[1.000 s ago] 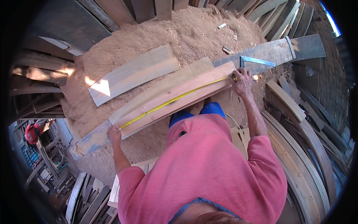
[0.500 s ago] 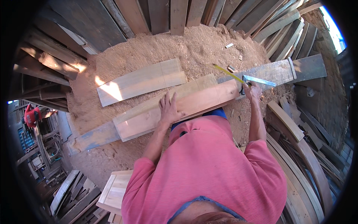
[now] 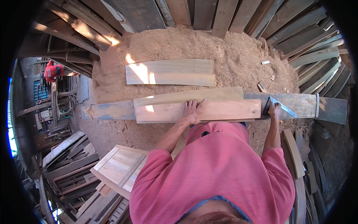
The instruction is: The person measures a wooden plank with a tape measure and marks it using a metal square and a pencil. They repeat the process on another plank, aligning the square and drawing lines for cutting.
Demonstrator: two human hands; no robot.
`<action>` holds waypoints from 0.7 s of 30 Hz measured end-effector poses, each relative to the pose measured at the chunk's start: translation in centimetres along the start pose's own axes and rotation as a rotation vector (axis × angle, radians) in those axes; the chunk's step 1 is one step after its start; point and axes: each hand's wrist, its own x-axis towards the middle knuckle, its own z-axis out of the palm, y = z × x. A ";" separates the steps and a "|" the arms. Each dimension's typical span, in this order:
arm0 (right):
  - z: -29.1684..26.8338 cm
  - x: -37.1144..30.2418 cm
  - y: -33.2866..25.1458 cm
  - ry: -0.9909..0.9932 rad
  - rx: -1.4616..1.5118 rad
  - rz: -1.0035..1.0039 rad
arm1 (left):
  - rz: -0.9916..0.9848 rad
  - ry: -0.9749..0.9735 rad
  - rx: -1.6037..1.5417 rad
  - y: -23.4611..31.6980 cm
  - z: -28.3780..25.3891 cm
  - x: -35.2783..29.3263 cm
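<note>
A pale reddish board (image 3: pixel 164 111) with a dark knot near its right end lies across a long weathered plank (image 3: pixel 108 111), close to my waist. Behind it, partly covered, is a yellowish board (image 3: pixel 186 96). My left hand (image 3: pixel 193 112) rests on the reddish board, fingers laid over its face and thumb apart. Just beyond that board's right end, my right hand (image 3: pixel 275 111) is closed round a try square (image 3: pixel 285 107) with a shiny metal blade and dark stock. A bit of yellow shows beside that hand, too small to make out.
Another pale board (image 3: pixel 171 72) lies on the sawdust (image 3: pixel 194 43) ahead. Planks lean along the far side and right. A panelled wooden door piece (image 3: pixel 121 164) stands at lower left beside stacked offcuts. A person in red (image 3: pixel 53 71) is at far left.
The yellow tape blade that stuck out from my right hand is gone from view. My left hand's fingers have drawn closer together. The whole view has turned, shifting the boards rightward.
</note>
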 end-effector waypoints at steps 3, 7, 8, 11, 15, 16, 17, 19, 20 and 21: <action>-0.5 -1.9 -0.5 0.155 0.031 0.052 | 0.020 -0.073 -0.036 -0.7 -0.9 0.4; -2.4 -4.6 -0.2 0.213 0.088 -0.021 | 0.056 -0.142 -0.036 -2.4 -3.4 1.5; -2.9 -5.2 0.1 0.191 0.143 -0.036 | 0.056 -0.108 -0.021 -3.1 -4.2 1.7; -3.6 -6.9 0.7 0.170 0.163 0.014 | 0.093 -0.019 -0.002 -6.2 -7.3 1.9; -2.7 -11.2 0.4 0.093 0.159 -0.009 | 0.085 0.026 0.054 -11.4 -12.4 3.7; -2.4 -12.2 0.4 0.055 0.141 -0.027 | 0.080 0.054 0.088 -12.6 -13.4 4.1; -1.6 -13.3 0.2 0.095 0.138 -0.037 | 0.043 0.028 0.121 -13.8 -14.4 4.8; -0.3 -14.8 0.2 0.073 0.166 -0.040 | -0.030 0.002 0.187 -16.0 -16.0 5.8; 0.5 -15.3 0.3 0.070 0.167 -0.034 | -0.071 0.017 0.228 -16.9 -16.2 5.9; 1.4 -15.7 0.2 0.096 0.150 -0.002 | -0.103 0.057 0.271 -17.6 -16.1 6.0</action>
